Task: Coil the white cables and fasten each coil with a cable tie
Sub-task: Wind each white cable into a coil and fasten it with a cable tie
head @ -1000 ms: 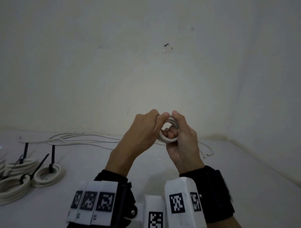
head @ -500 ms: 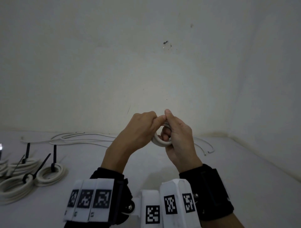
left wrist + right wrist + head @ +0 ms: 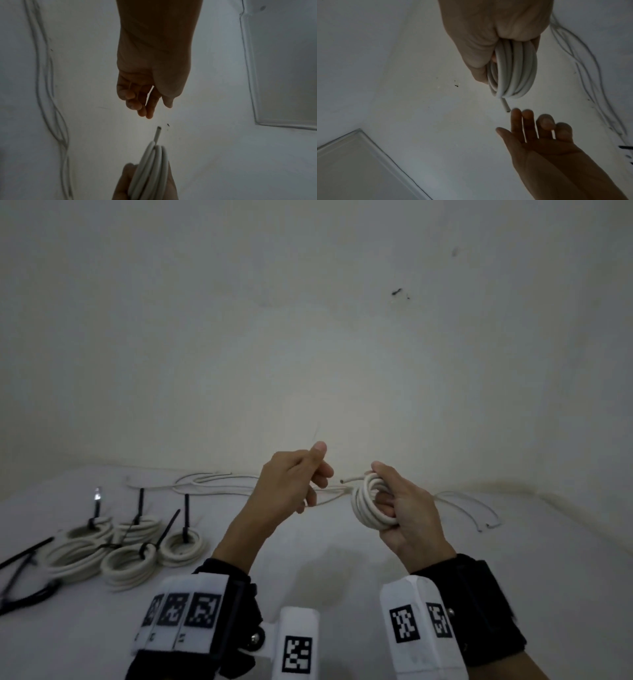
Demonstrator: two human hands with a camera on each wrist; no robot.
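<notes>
White tabletop [image 3: 342, 570] below me: my right hand [image 3: 407, 518] clamps the finished coil [image 3: 368, 503] so it cannot spring loose. My left hand [image 3: 291, 484], fingers relaxed and empty, is free to fetch loose cable ties [image 3: 20, 573] at nine o'clock.

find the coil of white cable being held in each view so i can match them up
Head: the coil sits right of centre, gripped by the right hand.
Left wrist: the coil rises from the bottom centre.
Right wrist: the coil hangs at upper centre.
Shared landmark: the cable's cut end, poking toward the empty left hand.
</notes>
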